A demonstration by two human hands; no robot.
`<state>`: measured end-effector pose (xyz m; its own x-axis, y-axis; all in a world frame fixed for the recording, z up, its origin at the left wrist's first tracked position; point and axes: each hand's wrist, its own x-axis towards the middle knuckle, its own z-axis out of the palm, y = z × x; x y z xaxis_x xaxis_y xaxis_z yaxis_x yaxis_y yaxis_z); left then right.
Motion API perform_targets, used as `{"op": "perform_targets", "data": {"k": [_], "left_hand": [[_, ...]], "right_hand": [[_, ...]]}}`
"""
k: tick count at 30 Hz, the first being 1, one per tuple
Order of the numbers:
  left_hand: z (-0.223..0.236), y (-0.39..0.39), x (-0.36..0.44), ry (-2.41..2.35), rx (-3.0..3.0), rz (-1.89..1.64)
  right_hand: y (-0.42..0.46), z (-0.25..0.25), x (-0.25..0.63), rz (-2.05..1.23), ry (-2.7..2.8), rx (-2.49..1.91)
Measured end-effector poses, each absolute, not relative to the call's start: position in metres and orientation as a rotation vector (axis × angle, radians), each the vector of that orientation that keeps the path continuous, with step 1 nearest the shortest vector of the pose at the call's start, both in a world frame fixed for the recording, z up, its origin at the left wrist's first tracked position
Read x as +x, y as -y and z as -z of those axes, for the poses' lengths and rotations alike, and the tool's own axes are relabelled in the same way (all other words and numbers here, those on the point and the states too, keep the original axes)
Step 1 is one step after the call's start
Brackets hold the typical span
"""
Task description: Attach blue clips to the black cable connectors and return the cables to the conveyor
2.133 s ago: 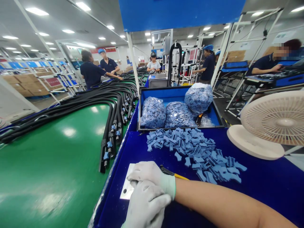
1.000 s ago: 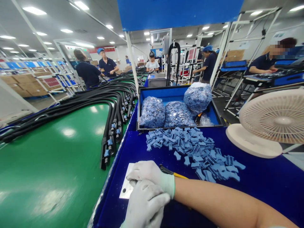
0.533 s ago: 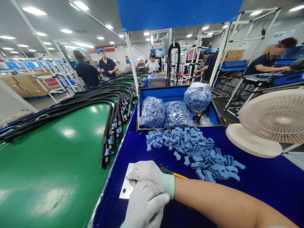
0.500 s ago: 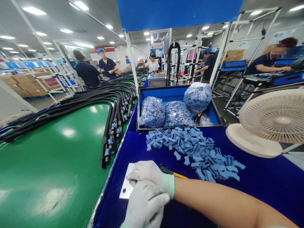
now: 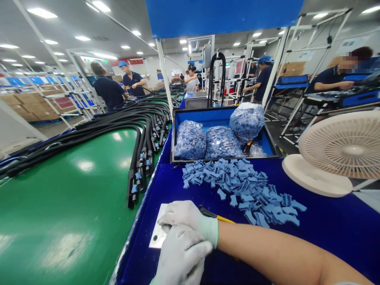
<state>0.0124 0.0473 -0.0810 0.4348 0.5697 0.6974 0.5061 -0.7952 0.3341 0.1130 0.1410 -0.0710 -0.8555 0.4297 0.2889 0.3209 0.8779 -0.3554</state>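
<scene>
My two white-gloved hands lie together at the near edge of a dark blue bench mat (image 5: 166, 190). My right hand (image 5: 188, 217), with a green cuff, rests across my left hand (image 5: 181, 255), and both press over a small steel plate (image 5: 157, 227). Whatever lies between the hands is hidden. Just beyond my right wrist sits a tool with a yellow handle and black head (image 5: 215, 215). Loose blue moulded pieces (image 5: 237, 190) form a spread pile on the mat, a short way from my fingers.
A black-rimmed blue tray (image 5: 208, 114) holds several bags of blue pieces (image 5: 190, 140). A cream desk fan (image 5: 341, 150) stands at right. Bundled black cables (image 5: 89, 118) lie on a green conveyor belt (image 5: 65, 206) at left. Co-workers (image 5: 329, 81) work at stations beyond.
My hands and the plate have hardly moved. The view has shifted slightly, and co-workers in the background have changed their positions.
</scene>
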Motion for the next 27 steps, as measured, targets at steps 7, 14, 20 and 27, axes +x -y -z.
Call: {"op": "perform_targets", "data": {"k": [7,14,20,27], "left_hand": [[0.0802,-0.0453,0.0122,-0.955,2.565,-1.340],[0.0798,-0.0452,0.0116,-0.962,2.568,-1.319],[0.0804,-0.0440,0.0117,-0.965,2.550,-1.347],[0.0826,-0.0457,0.0113,-0.944,2.565,-1.366]], "right_hand": [[-0.1395,0.0766,0.1123,-0.427,2.604,-0.554],[-0.1381,0.0757,0.1114,-0.378,2.581,-0.543],[-0.1394,0.0788,0.1109,-0.399,2.577,-0.545],[-0.1394,0.0799,0.1111,-0.411,2.567,-0.539]]}}
